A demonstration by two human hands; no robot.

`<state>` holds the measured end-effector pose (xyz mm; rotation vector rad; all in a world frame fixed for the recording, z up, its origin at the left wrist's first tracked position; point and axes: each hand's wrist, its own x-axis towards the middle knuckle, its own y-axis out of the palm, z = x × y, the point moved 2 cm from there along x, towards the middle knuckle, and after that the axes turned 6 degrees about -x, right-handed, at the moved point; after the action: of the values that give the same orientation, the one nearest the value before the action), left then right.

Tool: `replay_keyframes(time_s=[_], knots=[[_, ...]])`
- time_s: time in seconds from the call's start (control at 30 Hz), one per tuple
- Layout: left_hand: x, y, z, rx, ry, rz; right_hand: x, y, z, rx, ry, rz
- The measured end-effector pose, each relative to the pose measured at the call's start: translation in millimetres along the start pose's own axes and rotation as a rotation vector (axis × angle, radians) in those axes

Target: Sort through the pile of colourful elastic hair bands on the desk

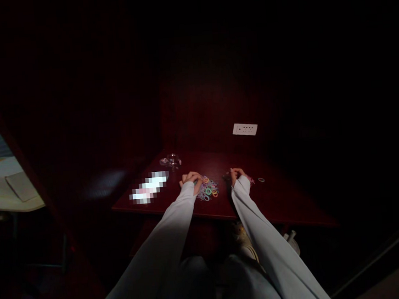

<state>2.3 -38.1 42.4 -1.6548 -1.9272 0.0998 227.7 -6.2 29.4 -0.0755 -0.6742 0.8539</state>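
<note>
A loose pile of small coloured hair ties, in mint, orange, purple and grey, lies on the dark red tabletop. My left hand rests at the left edge of this pile, its fingers bent over the ties and the thumb apart from them. To the right of the pile, my right hand is held just over the table with its fingertips pinched together. Whatever sits in that pinch is too dark and small to make out. Pink hair ties show beside the right hand, partly hidden by it. Farther right lies a single pale green tie.
A glowing, pixelated phone-like screen lies on the left of the table. Behind it stands a clear container. A white socket plate is on the back panel. Dark panels enclose the desk; a pale box stands outside, left.
</note>
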Motion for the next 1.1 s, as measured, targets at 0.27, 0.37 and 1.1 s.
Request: replay_keyframes(time_s=[0.27, 0.37, 1.1], knots=[[5, 1.5, 8, -0.004, -0.039, -0.005, 11, -3, -5, -0.546, -0.27, 0.143], [5, 0.9, 5, -0.032, -0.022, -0.009, 4, 0, -2, -0.611, -0.359, 0.177], [1, -4.5, -4, -0.002, -0.058, 0.0, -12, -3, 14, -0.893, -0.398, 0.26]])
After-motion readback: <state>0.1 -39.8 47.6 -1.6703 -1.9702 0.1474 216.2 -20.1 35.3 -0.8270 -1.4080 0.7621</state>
